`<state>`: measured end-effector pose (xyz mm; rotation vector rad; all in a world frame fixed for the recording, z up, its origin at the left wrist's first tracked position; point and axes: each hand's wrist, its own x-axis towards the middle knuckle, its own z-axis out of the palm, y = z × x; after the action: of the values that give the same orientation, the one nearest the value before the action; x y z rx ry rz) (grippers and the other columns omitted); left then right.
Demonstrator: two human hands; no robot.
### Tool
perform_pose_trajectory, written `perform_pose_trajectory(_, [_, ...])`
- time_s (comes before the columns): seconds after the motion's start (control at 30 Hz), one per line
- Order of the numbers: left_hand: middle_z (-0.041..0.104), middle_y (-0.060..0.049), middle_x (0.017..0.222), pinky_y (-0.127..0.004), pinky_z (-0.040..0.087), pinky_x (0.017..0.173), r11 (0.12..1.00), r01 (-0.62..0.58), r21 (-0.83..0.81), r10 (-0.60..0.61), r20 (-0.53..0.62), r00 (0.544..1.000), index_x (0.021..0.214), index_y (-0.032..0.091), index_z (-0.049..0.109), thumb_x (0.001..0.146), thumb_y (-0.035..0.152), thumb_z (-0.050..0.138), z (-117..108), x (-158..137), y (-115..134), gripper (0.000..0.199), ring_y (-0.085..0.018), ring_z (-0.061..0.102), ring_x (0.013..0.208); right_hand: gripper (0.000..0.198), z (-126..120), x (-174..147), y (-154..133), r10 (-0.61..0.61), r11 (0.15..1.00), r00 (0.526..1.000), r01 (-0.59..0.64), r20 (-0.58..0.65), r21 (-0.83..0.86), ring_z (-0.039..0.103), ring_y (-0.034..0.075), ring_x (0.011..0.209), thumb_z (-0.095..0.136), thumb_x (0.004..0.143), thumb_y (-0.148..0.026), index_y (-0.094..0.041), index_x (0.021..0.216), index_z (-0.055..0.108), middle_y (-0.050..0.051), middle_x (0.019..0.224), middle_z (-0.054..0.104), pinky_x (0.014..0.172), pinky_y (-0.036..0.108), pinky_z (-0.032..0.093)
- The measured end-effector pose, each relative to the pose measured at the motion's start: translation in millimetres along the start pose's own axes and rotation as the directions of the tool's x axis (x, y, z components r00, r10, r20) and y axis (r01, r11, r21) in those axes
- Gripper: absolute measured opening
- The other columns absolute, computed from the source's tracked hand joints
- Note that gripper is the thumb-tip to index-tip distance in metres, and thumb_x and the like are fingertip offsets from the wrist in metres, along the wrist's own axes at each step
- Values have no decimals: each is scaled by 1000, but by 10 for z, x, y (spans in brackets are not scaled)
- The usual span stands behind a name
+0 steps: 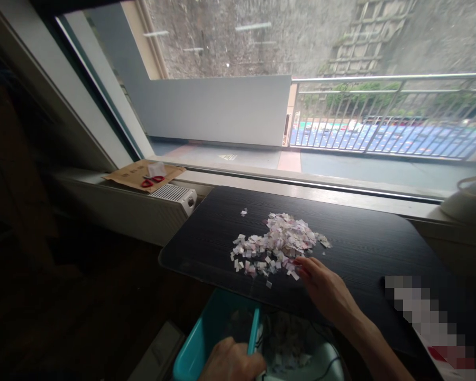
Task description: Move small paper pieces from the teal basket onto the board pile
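Note:
A loose pile of small paper scraps, whitish with pink tints, lies on a dark tabletop. My right hand reaches in from the lower right, its extended, slightly curved fingers at the near edge of the pile. Its fingertips are partly hidden, with no object seen in its grasp. Below the table's front edge, my left hand is closed on the rim of a teal plastic bin. Beside that bin, a pale container has more paper scraps in it.
On the sill to the left lie red-handled scissors and a brown envelope, above a white radiator. A blurred-out flat object lies at the right. A pale rounded object stands by the window. Dark cables run near the pale container.

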<state>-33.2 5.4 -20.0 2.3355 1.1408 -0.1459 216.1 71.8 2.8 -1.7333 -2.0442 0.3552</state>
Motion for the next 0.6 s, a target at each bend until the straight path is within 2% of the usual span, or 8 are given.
perform_pose_trajectory(0.2, [60, -1, 65, -28, 27, 53, 993, -44, 110, 41, 33, 999, 71, 20, 58, 86, 48, 58, -12, 8, -13, 32, -19, 55, 57, 30, -82, -137, 41, 5, 1000, 999, -4, 49, -21, 68, 17, 82, 35, 94, -25, -27, 112, 59, 3, 107, 66, 71, 27, 50])
perform_pose_trajectory(0.3, [61, -1, 66, -27, 28, 53, 993, -44, 112, 41, 30, 999, 71, 20, 59, 87, 48, 56, -19, 9, 1, 31, -19, 56, 58, 31, -112, -199, 81, 36, 999, 998, -35, 52, -26, 68, 18, 83, 34, 94, -25, -27, 113, 59, 4, 108, 66, 72, 28, 50])
perform_pose_trajectory(0.4, [61, -1, 66, -27, 29, 54, 994, -45, 99, 40, 47, 998, 70, 20, 59, 86, 43, 58, -50, 10, 23, 27, -18, 56, 58, 30, -112, -211, 90, 10, 1000, 997, -10, 80, -3, 68, 17, 80, 35, 94, -24, -26, 110, 60, 3, 104, 67, 73, 28, 49])
perform_pose_trajectory(0.6, [63, -2, 70, -27, 32, 56, 996, -23, 90, 16, 72, 997, 72, 20, 58, 89, 44, 53, -99, -8, 62, 30, -20, 59, 63, 31, -100, -105, 101, 35, 999, 999, -35, -14, 3, 67, 18, 82, 38, 91, -23, -24, 111, 62, 5, 104, 68, 71, 27, 49])
